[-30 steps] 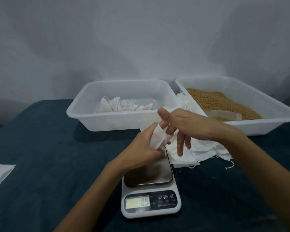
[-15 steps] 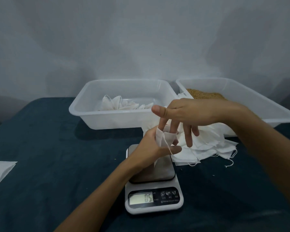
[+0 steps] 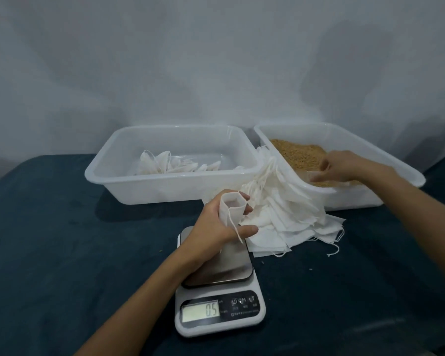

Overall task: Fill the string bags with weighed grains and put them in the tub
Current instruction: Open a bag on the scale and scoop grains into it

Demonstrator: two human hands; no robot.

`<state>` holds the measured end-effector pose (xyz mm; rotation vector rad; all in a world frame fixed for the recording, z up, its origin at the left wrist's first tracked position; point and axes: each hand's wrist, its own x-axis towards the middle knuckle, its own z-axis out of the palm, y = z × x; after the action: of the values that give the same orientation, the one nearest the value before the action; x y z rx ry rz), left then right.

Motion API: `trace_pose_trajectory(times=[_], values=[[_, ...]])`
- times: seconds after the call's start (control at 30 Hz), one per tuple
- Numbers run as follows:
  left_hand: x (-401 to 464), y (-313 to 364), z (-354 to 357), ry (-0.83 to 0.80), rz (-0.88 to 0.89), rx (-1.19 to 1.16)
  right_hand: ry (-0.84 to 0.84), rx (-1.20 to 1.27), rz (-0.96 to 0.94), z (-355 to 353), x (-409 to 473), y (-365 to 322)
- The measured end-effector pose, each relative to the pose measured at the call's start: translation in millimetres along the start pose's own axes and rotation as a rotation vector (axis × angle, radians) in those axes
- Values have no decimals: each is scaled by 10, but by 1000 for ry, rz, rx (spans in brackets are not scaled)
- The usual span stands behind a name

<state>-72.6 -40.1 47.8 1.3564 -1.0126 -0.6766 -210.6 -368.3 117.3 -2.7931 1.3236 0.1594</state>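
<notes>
White cloth string bag (image 3: 231, 208) stands mouth-up in the left hand (image 3: 217, 228), fingers curled round it above the scale (image 3: 219, 283). Off to its right, the right hand (image 3: 341, 167) reaches into the grain tub (image 3: 406, 170), nearer the grains (image 3: 297, 152); its grip is too blurred to tell. Filled bags (image 3: 165, 164) lie in the left tub (image 3: 170, 186), empties (image 3: 288, 217) heaped between.

The left hand (image 3: 217, 222) is raised over the scale, fingers curled round a small white string bag (image 3: 230, 206) whose mouth is open upward, thumb stretched out to the right below it. The left forearm runs up from the lower left. The right arm reaches forward and left; the right hand (image 3: 341, 167), palm down with fingers bent, is over the grain tub, its grasp unclear.
</notes>
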Motion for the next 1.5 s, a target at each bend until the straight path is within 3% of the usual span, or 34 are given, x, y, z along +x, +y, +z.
trace_pose_trajectory(times=[0.13,0.43,0.57,0.7,0.93,1.07,1.2,1.5], values=[[-12,31,-1,4,-3,-36,5,-14,-2,107,114,120],[-9,57,28,57,11,-11,284,-274,197,87,154,514],[-9,67,28,66,11,-5,277,-550,341,64,135,710],[-13,80,34,71,12,10,257,-600,297,65,147,861],[-15,82,48,76,7,29,200,-391,35,129,188,695],[-11,65,47,76,0,33,223,-417,-84,120,172,577],[-9,62,37,74,0,38,197,-351,-108,78,142,585],[-20,61,41,70,9,10,123,43,-133,123,133,834]])
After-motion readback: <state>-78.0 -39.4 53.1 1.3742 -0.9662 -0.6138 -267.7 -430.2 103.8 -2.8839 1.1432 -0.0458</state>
